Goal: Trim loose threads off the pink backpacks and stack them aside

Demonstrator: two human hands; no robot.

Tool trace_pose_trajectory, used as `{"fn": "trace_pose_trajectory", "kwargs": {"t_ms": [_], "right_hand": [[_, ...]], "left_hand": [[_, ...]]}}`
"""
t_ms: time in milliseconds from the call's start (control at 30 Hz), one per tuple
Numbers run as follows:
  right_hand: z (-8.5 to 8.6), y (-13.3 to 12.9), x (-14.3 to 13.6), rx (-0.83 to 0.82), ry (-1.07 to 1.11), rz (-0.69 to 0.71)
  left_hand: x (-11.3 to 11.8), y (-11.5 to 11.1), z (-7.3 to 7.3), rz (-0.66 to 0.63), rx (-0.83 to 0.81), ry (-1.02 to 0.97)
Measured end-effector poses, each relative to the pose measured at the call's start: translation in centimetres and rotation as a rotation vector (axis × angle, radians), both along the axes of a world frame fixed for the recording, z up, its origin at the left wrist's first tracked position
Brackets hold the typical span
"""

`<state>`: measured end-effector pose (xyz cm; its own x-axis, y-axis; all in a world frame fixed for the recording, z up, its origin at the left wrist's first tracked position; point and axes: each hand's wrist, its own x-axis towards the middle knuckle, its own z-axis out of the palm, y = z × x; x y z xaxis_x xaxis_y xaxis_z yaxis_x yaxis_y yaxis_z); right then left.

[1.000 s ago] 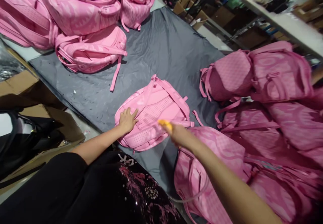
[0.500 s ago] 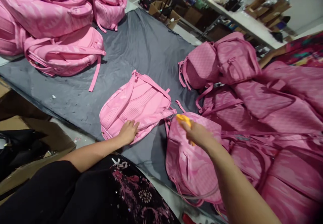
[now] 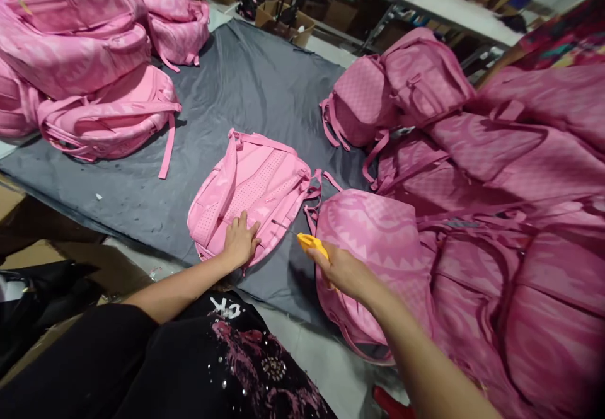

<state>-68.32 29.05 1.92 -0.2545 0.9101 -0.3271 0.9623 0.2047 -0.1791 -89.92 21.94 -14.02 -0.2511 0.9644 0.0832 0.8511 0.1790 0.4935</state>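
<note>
A pink backpack lies on the grey-covered table with its straps and perforated back panel facing up. My left hand rests on its near side, fingers spread. In my right hand is a yellow air blow gun, gripped by its handle. Its thin metal nozzle points left, with the dark tip over the backpack's right edge. Just under and beyond my right hand stands another pink backpack with a patterned front. Part of the blow gun's handle is hidden by my fingers.
Pink backpacks are heaped along the right side, with more backpacks stacked at the far left. A co-worker's patterned sleeve shows at the upper right. Cardboard boxes and a white shelf stand behind the table.
My right hand has moved left and slightly down, bringing the blow gun's nozzle over the backpack's edge. The near strap has shifted, and my left hand's fingers are more spread. The view has shifted slightly.
</note>
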Motion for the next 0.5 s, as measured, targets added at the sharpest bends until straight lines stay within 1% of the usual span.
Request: {"fn": "trace_pose_trajectory", "kwargs": {"t_ms": [67,133,167,200,233,267,300,333,400,433,467,500], "right_hand": [[-0.4,-1.3,0.4,0.028,-0.056,-0.087],[-1.5,-3.5,0.7,0.054,-0.111,-0.145],[-2.4,-5.0,0.7,0.029,-0.127,-0.125],[-3.4,-6.6,0.5,-0.011,-0.142,-0.086],[-4.5,-8.3,0.2,-0.049,-0.159,-0.054],[-5.7,-10.0,-0.2,-0.079,-0.174,-0.039],[-6.9,-11.7,-0.7,-0.101,-0.179,-0.044],[-8.1,-13.1,-1.3,-0.114,-0.175,-0.058],[-10.3,-15.3,-2.5,-0.136,-0.175,-0.117],[-11.3,-15.9,-3.2,-0.132,-0.187,-0.148],[-12.3,-16.2,-4.0,-0.122,-0.206,-0.177],[-13.2,-16.3,-4.8,-0.104,-0.224,-0.201]], "left_hand": [[0.0,0.5,0.1,-0.081,-0.062,0.007],[-1.1,0.6,0.7,-0.162,-0.058,-0.086],[-2.1,0.6,1.0,-0.175,-0.013,-0.135],[-3.4,0.4,1.4,-0.157,0.059,-0.177],[-4.9,0.1,1.7,-0.103,0.148,-0.215],[-6.6,-0.1,2.0,-0.014,0.234,-0.26],[-8.4,-0.3,2.1,0.103,0.286,-0.323],[-10.0,-0.4,2.0,0.237,0.297,-0.419],[-12.6,-0.4,1.5,0.512,0.21,-0.77],[-13.5,-0.3,1.2,0.61,0.14,-0.971],[-14.1,-0.1,0.8,0.664,0.072,-1.153],[-14.5,0.2,0.4,0.678,0.017,-1.3]]}}
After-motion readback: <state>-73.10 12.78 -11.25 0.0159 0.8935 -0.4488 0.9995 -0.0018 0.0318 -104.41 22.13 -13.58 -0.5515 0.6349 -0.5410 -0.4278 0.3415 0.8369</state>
